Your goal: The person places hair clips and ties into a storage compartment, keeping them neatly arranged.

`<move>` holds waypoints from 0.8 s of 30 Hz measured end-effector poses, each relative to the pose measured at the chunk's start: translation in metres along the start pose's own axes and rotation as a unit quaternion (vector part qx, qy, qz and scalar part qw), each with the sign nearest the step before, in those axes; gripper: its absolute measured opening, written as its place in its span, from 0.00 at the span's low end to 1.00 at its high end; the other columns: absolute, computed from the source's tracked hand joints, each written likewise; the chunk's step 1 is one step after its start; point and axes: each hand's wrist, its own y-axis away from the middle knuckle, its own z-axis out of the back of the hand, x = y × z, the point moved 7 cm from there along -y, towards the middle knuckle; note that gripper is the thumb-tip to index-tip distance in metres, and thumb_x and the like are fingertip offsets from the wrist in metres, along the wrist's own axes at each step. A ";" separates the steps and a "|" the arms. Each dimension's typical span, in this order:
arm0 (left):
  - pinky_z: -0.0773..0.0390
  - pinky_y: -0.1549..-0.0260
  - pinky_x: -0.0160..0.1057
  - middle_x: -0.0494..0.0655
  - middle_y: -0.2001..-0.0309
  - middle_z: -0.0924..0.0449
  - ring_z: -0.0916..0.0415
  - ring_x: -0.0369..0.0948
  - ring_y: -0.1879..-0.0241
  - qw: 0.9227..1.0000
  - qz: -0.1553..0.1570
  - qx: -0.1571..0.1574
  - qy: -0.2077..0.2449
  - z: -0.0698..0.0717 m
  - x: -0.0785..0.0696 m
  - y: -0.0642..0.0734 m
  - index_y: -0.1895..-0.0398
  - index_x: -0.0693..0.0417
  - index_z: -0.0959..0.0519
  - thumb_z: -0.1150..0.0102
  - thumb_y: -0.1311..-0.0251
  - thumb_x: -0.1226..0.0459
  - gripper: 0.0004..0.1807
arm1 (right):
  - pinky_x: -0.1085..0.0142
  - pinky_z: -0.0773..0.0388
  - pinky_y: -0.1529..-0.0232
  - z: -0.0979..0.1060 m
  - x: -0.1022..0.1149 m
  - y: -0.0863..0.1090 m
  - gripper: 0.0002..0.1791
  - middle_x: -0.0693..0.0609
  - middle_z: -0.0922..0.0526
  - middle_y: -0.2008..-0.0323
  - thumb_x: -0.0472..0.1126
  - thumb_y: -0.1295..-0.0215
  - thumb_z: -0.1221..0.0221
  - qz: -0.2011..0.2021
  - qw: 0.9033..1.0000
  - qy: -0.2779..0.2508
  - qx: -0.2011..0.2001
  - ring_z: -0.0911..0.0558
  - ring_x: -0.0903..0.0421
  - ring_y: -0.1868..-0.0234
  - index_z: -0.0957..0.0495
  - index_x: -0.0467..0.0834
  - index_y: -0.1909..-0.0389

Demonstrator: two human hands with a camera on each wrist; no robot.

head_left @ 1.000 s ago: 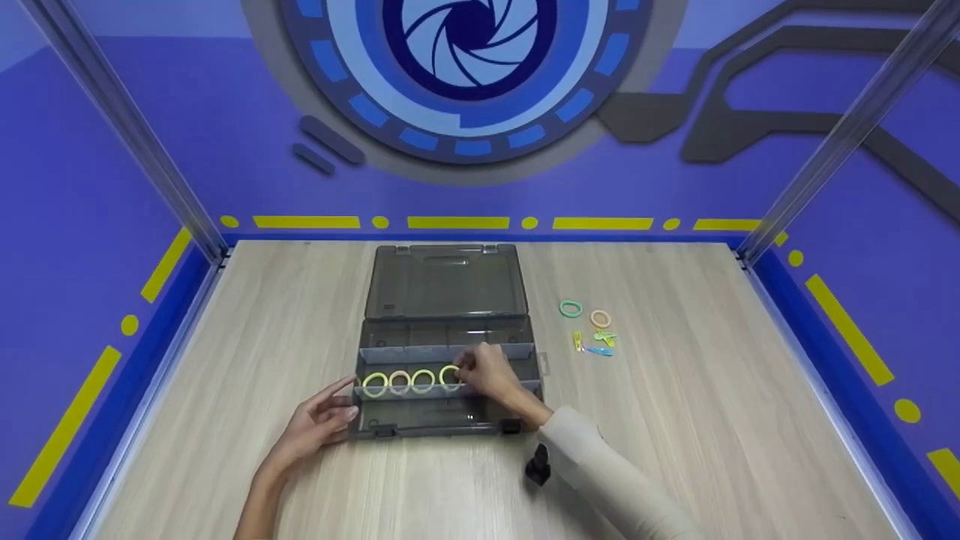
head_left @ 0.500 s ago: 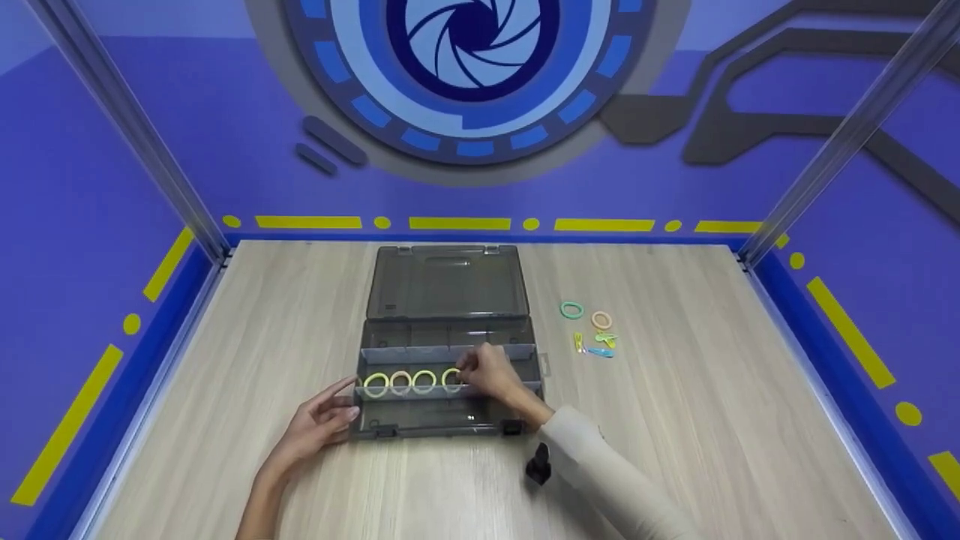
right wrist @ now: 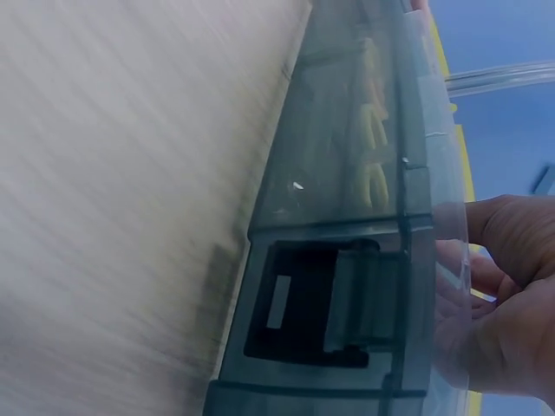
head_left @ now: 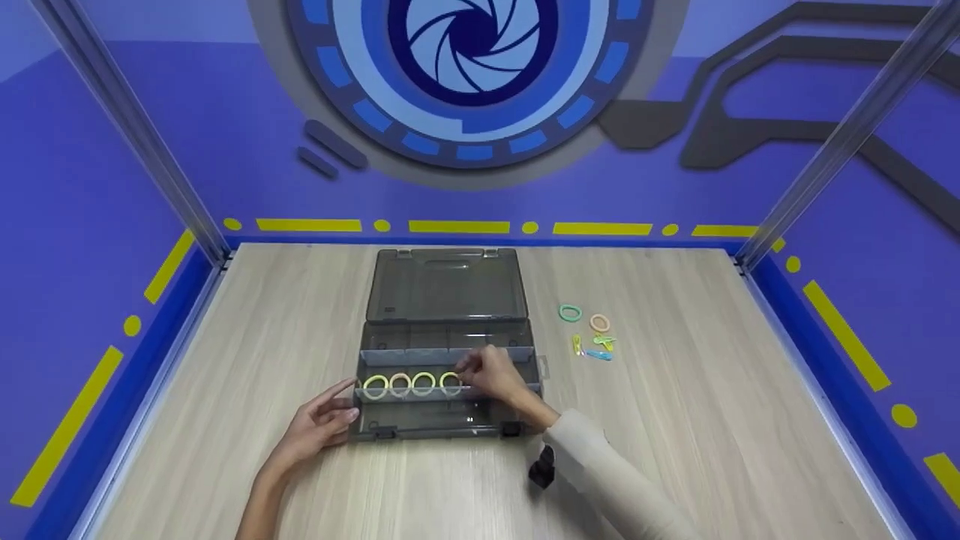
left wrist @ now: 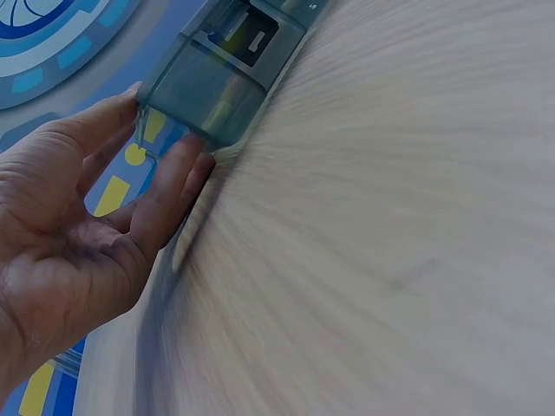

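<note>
A: Right hand (head_left: 491, 373) down inside the smoky-grey, see-through plastic box (head_left: 442, 433), right at the edge of a round, pale-yellow ring (head_left: 441, 385)!

B: Pinching it?

A: Its fingers curl in close, but their tips are hidden; I can't tell whether they grip.

B: And the left hand (head_left: 319, 427)?

A: Fingers loosely spread, tips touching the box's left end, no ring in them.

B: The score, then?

A: Four rings in a row in the middle compartment (head_left: 528, 371): yellow, peach, yellow, yellow. I'd call the ring work well along!

B: What's left?

A: Right of the box, on the pale wood-grain surface (head_left: 675, 390): a mint-green ring (head_left: 561, 313), a peach ring (head_left: 592, 322) and small yellow, green and blue clips (head_left: 599, 355).
</note>
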 end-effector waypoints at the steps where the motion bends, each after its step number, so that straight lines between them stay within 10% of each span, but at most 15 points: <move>1: 0.15 0.47 0.48 0.60 0.40 0.25 0.19 0.42 0.47 1.000 0.002 -0.001 0.000 0.000 0.000 0.000 0.21 0.52 0.40 0.38 0.30 0.59 0.38 | 0.75 0.25 0.74 0.001 -0.001 0.000 0.05 0.40 0.12 0.73 0.25 0.45 0.36 -0.003 1.000 -0.003 0.002 0.21 0.62 0.75 0.14 0.32 0.67; 24: 0.14 0.50 0.46 0.58 0.42 0.25 0.20 0.39 0.50 1.000 -0.005 0.003 0.001 0.001 0.000 0.001 0.20 0.54 0.41 0.38 0.30 0.59 0.38 | 0.74 0.22 0.76 0.081 -0.024 0.019 0.07 0.37 0.13 0.66 0.27 0.36 0.38 -0.056 0.993 -0.092 -0.038 0.18 0.55 0.72 0.16 0.29 0.58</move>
